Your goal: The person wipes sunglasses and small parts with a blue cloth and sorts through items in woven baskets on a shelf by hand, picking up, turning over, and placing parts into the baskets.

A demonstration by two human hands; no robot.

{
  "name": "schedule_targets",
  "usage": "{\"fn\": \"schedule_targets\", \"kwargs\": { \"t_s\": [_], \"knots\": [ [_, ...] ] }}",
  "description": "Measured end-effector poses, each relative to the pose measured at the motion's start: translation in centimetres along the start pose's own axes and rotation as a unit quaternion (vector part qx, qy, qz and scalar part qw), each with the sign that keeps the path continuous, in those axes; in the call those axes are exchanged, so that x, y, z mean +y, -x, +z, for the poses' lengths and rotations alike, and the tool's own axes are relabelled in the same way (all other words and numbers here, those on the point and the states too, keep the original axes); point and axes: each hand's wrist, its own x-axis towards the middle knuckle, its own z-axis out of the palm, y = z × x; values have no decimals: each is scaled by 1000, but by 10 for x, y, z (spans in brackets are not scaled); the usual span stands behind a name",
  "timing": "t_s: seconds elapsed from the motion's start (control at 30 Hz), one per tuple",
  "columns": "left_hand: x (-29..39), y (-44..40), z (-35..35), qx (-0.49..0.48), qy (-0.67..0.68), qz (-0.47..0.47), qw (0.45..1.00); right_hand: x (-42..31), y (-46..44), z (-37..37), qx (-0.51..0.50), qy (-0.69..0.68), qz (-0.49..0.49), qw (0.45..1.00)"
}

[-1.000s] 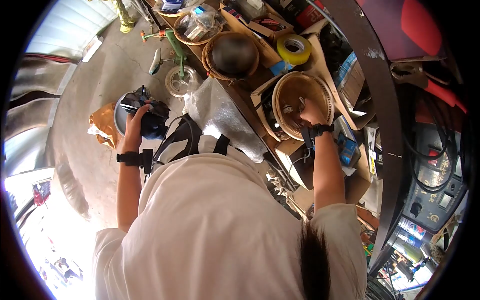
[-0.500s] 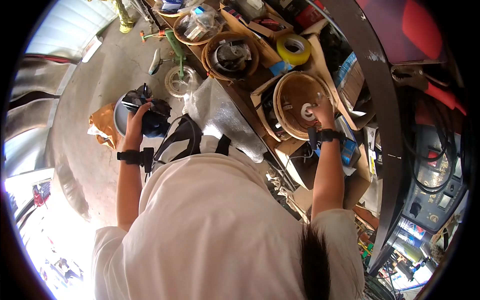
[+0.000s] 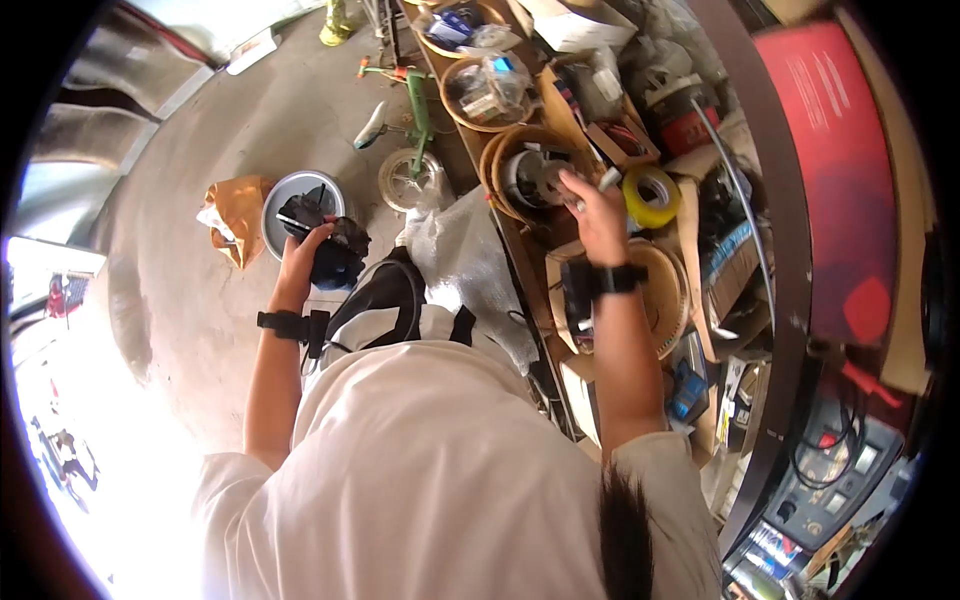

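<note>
My left hand (image 3: pixel 304 255) is closed on a dark bundle (image 3: pixel 338 255), partly black and shiny, whose kind I cannot make out. A thin light-edged strip sticks out of it. Just beyond sits a round grey basin (image 3: pixel 275 225) on the floor. My right hand (image 3: pixel 598 218), slightly blurred, hovers over the shelf with its fingers closed on a small whitish piece (image 3: pixel 608 179), too small to name. Below its wrist is a round wooden basket (image 3: pixel 668 300), partly hidden by my forearm. Near the fingertips stands another basket (image 3: pixel 492 170) holding a dark round container (image 3: pixel 522 178).
A yellow tape roll (image 3: pixel 652 196) lies right of my right hand. Farther up are a basket of bagged parts (image 3: pixel 490 92) and a white box (image 3: pixel 575 22). Bubble wrap (image 3: pixel 465 270) hangs by the shelf edge. A green child's bike (image 3: pixel 418 110) and brown bag (image 3: pixel 238 215) stand on the floor.
My right hand has risen out of the wooden basket and moved up and left toward the basket with the dark container. My left hand still grips the dark bundle. The view has shifted.
</note>
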Motion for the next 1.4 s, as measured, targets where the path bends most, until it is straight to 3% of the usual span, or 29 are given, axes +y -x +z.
{"fn": "schedule_targets", "kwargs": {
  "t_s": [0.17,0.27,0.3,0.43,0.53,0.67,0.73,0.8,0.9,1.0,1.1,1.13,1.2,1.27,1.4],
  "knots": [
    [-4,10,-51,62,28,-26,997,34,-137,73,-18,101,32,994],
    [-5,13,-87,124,16,-33,992,98,-253,93,58,158,-88,982],
    [-2,14,-98,139,23,-34,989,99,-263,105,88,223,-129,962],
    [14,10,-123,186,42,-47,981,71,-256,156,126,430,-98,889],
    [21,-1,-132,206,25,-44,977,112,-306,158,160,413,-154,883],
    [27,-15,-133,205,24,-61,977,143,-351,150,121,338,-104,927],
    [22,-28,-123,194,29,-74,978,124,-337,155,77,296,-53,950],
    [21,-39,-122,172,34,-85,981,123,-356,148,42,471,-66,878],
    [21,-55,-113,130,26,-79,988,119,-342,148,120,571,-208,785],
    [18,-70,-93,105,16,-52,993,90,-306,154,65,492,-177,850],
    [36,-82,-67,51,3,-40,998,103,-282,147,-68,182,-79,978],
    [45,-85,-55,31,-3,-30,999,89,-244,157,-108,72,-32,991],
    [57,-94,-30,-7,-65,8,998,64,-173,160,-153,3,-3,988],
    [68,-98,1,-48,-135,68,987,61,-120,148,-154,-12,-1,988],
    [83,-84,60,-163,-45,12,985,47,-25,85,-115,23,-29,993]
  ]
}}
